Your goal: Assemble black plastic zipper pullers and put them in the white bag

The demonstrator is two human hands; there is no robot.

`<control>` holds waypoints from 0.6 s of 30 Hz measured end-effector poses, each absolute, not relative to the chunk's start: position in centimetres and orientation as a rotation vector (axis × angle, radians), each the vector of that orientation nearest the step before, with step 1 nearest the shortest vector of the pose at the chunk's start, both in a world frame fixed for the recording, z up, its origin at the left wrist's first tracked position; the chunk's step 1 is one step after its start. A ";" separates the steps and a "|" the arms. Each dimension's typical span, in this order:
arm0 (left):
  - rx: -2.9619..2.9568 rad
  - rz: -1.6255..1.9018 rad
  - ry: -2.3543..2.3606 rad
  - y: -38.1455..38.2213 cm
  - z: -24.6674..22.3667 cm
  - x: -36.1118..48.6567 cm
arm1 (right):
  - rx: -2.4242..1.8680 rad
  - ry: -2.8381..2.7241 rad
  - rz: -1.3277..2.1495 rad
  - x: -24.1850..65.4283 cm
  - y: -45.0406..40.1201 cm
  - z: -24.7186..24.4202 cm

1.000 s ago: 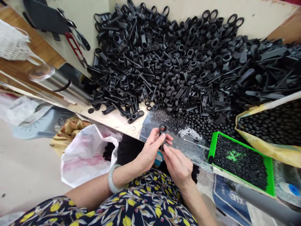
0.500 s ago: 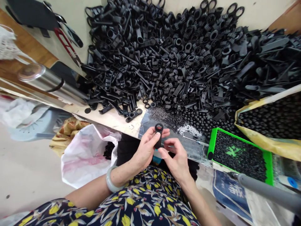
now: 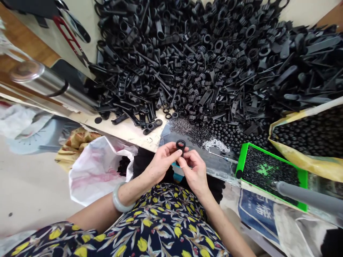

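Between the fingers and thumb of my left hand (image 3: 162, 159) is a black plastic handle with a ring end (image 3: 180, 144), ring pointing away from me. My right hand (image 3: 195, 170) has its thumb and fingers closed at the handle's lower end; fingers hide most of that end. Just beyond my hands on the bench lie a heap of tiny dark parts (image 3: 183, 129), a small pile of silvery pins (image 3: 216, 145) and a thin rod-like tool (image 3: 222, 157). Many similar ring-ended handles (image 3: 151, 125) lie loose at the left front of the big black heap.
A huge heap of black plastic parts (image 3: 203, 60) covers the bench. At right stand a green tray (image 3: 242, 160) of small black pieces and a yellow-edged sack (image 3: 300, 151) of black balls. A grey bar (image 3: 302, 191) juts in. Left are a steel flask (image 3: 56, 85) and white bag (image 3: 91, 175).
My right hand has come up and left to close on the lower end of the black handle. My left hand still holds it. The view has shifted slightly.
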State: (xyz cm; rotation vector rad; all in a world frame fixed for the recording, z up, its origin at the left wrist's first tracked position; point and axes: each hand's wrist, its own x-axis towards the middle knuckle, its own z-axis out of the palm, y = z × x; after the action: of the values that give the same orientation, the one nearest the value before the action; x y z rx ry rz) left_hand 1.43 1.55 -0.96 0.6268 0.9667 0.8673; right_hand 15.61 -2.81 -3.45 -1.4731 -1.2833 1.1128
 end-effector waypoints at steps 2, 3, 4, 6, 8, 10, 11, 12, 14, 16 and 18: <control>0.620 0.877 0.967 1.6 -1.1 1.4 | -1.479 -1.301 1.128 15.5 -2.8 -3.5; 0.623 0.880 0.952 1.8 -1.1 1.2 | -1.474 -1.322 1.137 15.6 -2.7 -3.4; 0.639 0.879 0.924 1.9 -1.1 0.8 | -1.464 -1.350 1.129 15.8 -2.5 -3.3; 0.727 0.857 0.840 2.5 -1.2 -0.2 | -1.436 -1.470 1.024 16.6 -1.8 -3.1; 0.912 0.829 0.762 3.3 -1.3 -1.6 | -1.429 -1.677 0.757 18.0 -0.7 -3.1; 1.198 0.885 0.775 4.1 -1.6 -2.6 | -1.440 -1.938 0.442 19.5 0.4 -3.4; 1.384 0.928 0.820 4.4 -1.8 -2.9 | -1.441 -2.072 0.329 20.1 0.9 -3.6; 1.582 0.954 0.888 4.6 -2.2 -2.9 | -1.436 -2.192 0.260 20.6 1.2 -3.8; 1.957 0.939 1.002 4.7 -3.1 -2.3 | -1.411 -2.370 0.257 21.0 1.4 -4.0; 2.210 0.879 1.030 4.7 -4.3 -1.3 | -1.387 -2.418 0.331 21.2 1.1 -3.9; 2.332 0.843 1.007 4.6 -5.4 -0.6 | -1.392 -2.334 0.399 21.6 0.5 -3.4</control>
State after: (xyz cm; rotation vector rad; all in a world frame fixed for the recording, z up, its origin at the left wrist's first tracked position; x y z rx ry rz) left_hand -0.58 4.65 -5.45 2.3325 1.0068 0.8427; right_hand 21.61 0.55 -3.36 -1.3916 -2.3342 0.3992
